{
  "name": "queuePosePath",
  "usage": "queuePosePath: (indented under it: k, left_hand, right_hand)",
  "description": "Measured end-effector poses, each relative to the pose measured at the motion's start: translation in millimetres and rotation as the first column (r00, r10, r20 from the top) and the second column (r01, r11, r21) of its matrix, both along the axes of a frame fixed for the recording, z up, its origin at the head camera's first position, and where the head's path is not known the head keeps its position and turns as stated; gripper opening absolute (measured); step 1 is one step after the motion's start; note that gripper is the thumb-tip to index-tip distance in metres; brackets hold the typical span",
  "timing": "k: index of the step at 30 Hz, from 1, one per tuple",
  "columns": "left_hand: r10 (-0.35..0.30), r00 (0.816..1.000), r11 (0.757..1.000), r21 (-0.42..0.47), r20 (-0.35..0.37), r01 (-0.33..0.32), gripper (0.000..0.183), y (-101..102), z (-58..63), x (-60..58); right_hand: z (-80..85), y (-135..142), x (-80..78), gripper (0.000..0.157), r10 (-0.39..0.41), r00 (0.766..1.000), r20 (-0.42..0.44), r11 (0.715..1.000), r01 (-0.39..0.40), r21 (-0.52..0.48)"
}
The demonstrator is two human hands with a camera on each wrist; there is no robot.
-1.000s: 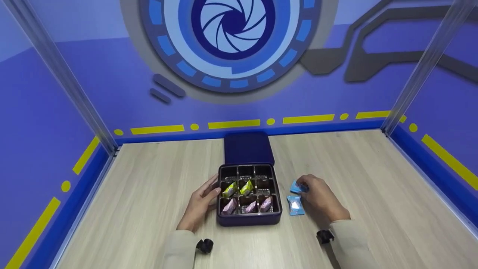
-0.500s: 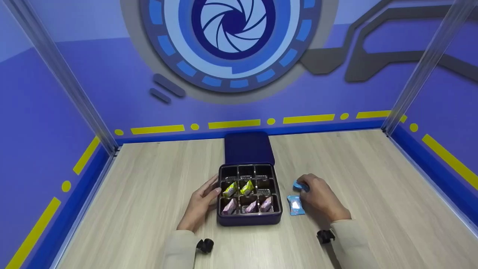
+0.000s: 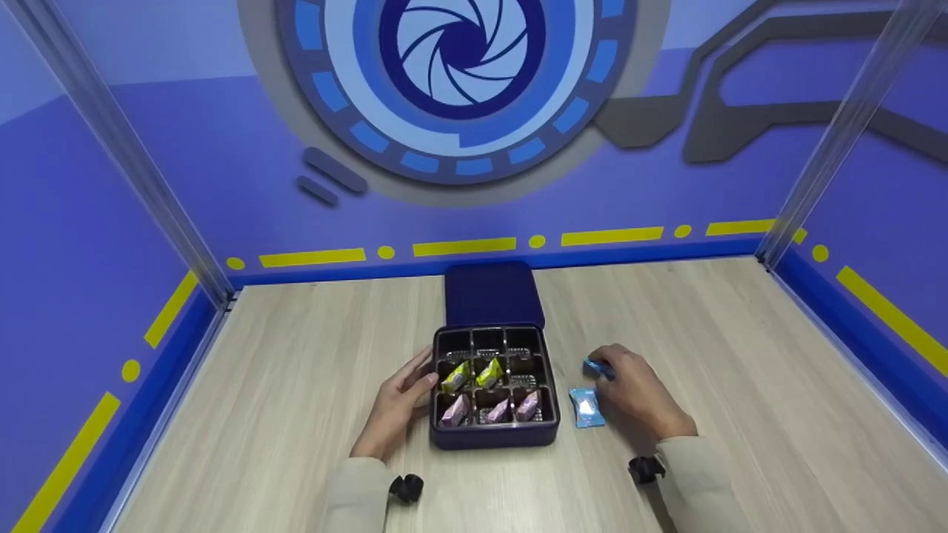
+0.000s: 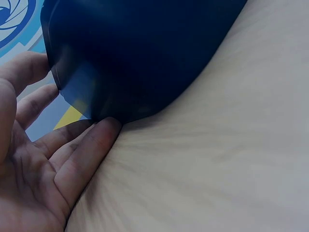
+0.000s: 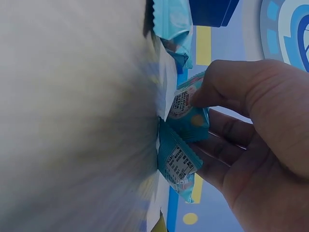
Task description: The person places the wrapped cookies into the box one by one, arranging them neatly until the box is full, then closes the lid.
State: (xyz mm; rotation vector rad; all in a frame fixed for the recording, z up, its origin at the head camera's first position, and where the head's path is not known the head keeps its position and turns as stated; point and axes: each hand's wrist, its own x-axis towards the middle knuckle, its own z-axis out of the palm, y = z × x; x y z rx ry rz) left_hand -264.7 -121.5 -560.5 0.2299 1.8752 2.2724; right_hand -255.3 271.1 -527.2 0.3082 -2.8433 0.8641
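Note:
A dark blue box with a dark divided insert stands mid-table. Two yellow-wrapped candies lie in its middle row and three pink-wrapped candies in the front row. My left hand rests against the box's left side, fingers extended, touching its wall. To the right, my right hand pinches a blue-wrapped candy between thumb and fingers, just above the table. Another blue candy sits against it in the right wrist view. A further blue candy lies between hand and box.
The box's dark blue lid lies behind it, near the back wall. A yellow tip shows at the bottom of the right wrist view, its kind unclear. Patterned blue walls and metal posts bound the wooden table.
The blue candy pinched in my right hand has turned from lying flat to nearly on edge and shifted slightly right. My left hand and the box have stayed in place.

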Motion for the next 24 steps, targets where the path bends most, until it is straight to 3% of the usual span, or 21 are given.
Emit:
queuePosePath:
  k: [9,17,24]
  left_hand:
    - [-0.005,1.000,1.000,0.023,0.001,0.005,0.062,-1.3,0.3,0.2]
    - [0.000,1.000,1.000,0.019,0.005,0.000,0.063,-2.2,0.6,0.5]
    - [0.002,1.000,1.000,0.012,-0.004,-0.002,0.063,0.3,-0.7,0.2]
  right_hand:
    - [0.8,-1.3,-2.6,0.028,0.009,0.996,-0.089,1.000,-0.010,-0.020]
    - [3.1,-4.5,-3.8,0.033,-0.014,0.997,-0.082,0.998,0.009,-0.056]
    - [3.1,-4.9,-1.3,0.026,-0.018,0.996,-0.085,0.992,0.007,-0.125]
